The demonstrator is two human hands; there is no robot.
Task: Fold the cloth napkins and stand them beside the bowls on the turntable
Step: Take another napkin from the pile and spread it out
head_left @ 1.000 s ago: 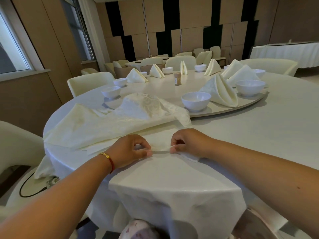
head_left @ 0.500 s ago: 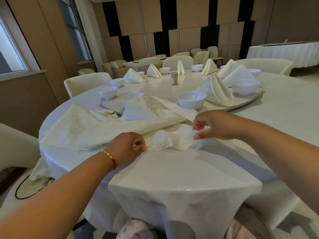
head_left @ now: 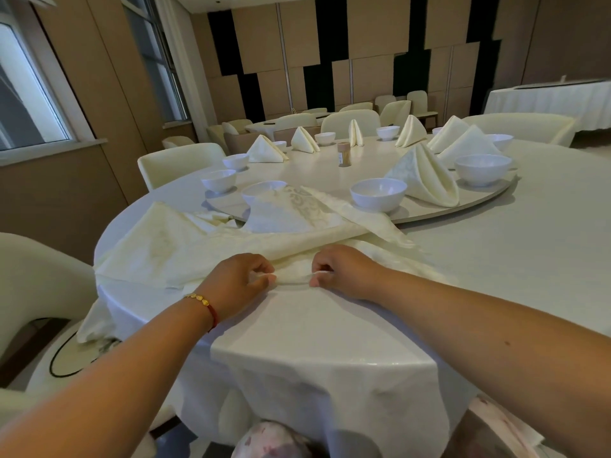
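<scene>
A cream cloth napkin [head_left: 380, 259] lies flat near the table's front edge. My left hand [head_left: 238, 282] and my right hand [head_left: 344, 271] pinch its near edge, a short stretch of cloth taut between them. More unfolded napkins [head_left: 185, 246] are piled to the left, one [head_left: 297, 209] draped up onto the turntable [head_left: 469, 206]. On the turntable stand white bowls [head_left: 378, 194], [head_left: 482, 168], [head_left: 219, 180] and several folded napkins, the nearest [head_left: 426, 178] between two bowls.
A small brown toothpick holder [head_left: 344, 154] stands mid-turntable. Cream chairs [head_left: 180, 163] ring the table; one chair [head_left: 36, 292] is close at my left. Another clothed table [head_left: 549, 100] sits at the back right. The white tablecloth [head_left: 330, 358] hangs over the front edge.
My right hand, which had reached out to the right along the napkin, has come back beside my left hand. Both now pinch the near edge together.
</scene>
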